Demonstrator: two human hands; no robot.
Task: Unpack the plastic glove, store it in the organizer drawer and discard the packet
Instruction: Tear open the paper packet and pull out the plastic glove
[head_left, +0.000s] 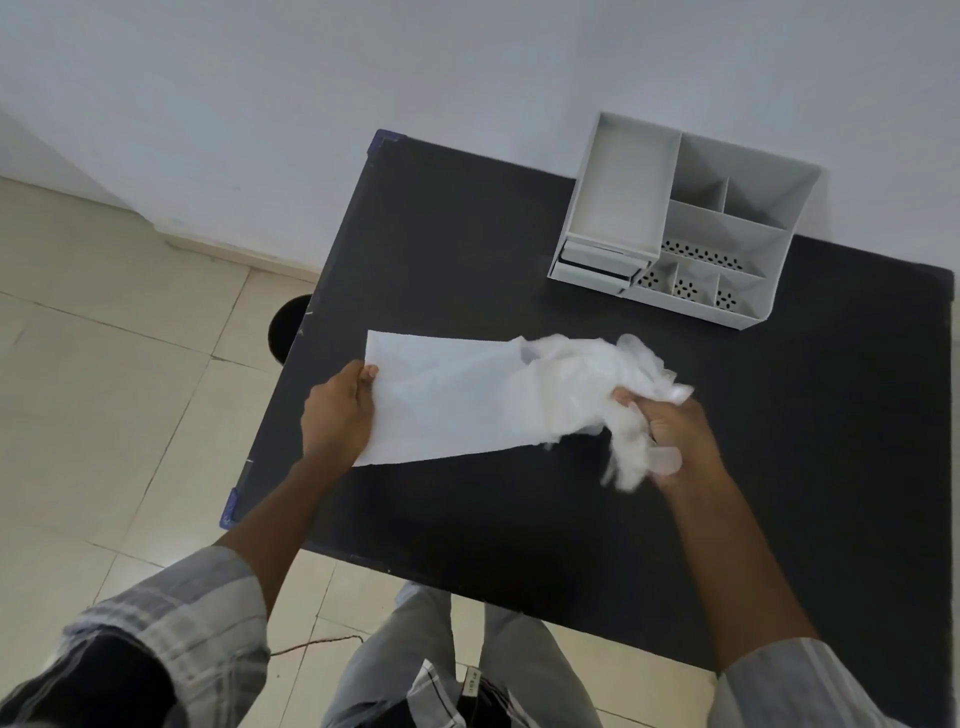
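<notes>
A flat white packet (441, 400) lies over the black table (467, 234), its open end pointing right. My left hand (340, 413) pinches the packet's left edge. A crumpled, translucent plastic glove (587, 379) sticks partly out of the open end. My right hand (670, 431) is closed on the glove's right part, with loose glove film hanging below the fingers. The grey organizer (685, 218) stands at the table's far right, its two small drawers (592, 265) at the lower left front, both looking pushed in.
A white wall runs behind the table. Beige floor tiles lie to the left, with a round dark object (288, 325) partly hidden under the table's left edge. The organizer has several open compartments, some with perforated bottoms.
</notes>
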